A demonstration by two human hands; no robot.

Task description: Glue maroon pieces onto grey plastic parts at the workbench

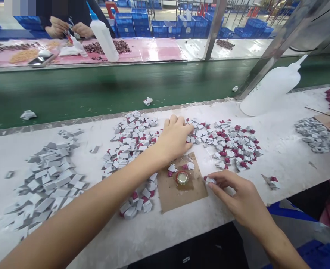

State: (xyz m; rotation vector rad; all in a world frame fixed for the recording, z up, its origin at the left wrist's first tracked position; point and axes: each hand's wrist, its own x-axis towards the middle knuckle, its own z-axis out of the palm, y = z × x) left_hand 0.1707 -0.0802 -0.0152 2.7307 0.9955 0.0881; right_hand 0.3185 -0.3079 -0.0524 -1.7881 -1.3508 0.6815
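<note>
My left hand (176,136) lies palm down over the pile of small grey-white and maroon pieces (134,136). Its thumb and forefinger are apart, and the other fingertips are partly hidden among the pieces. Between thumb and fingers, my right hand (237,190) pinches a small grey-white and maroon piece (209,180) just right of a brown cardboard square (167,198). On the cardboard sits a bottle cap (182,178) in a wet patch, with a few small pieces beside it. More two-coloured pieces (234,147) are heaped to the right.
Plain grey pieces (53,175) are heaped at left. A white squeeze bottle (270,89) stands at right near a metal post. Beyond the table runs a green conveyor belt (97,89) carrying a few pieces. Across it, a co-worker's hands (69,28) work by another bottle.
</note>
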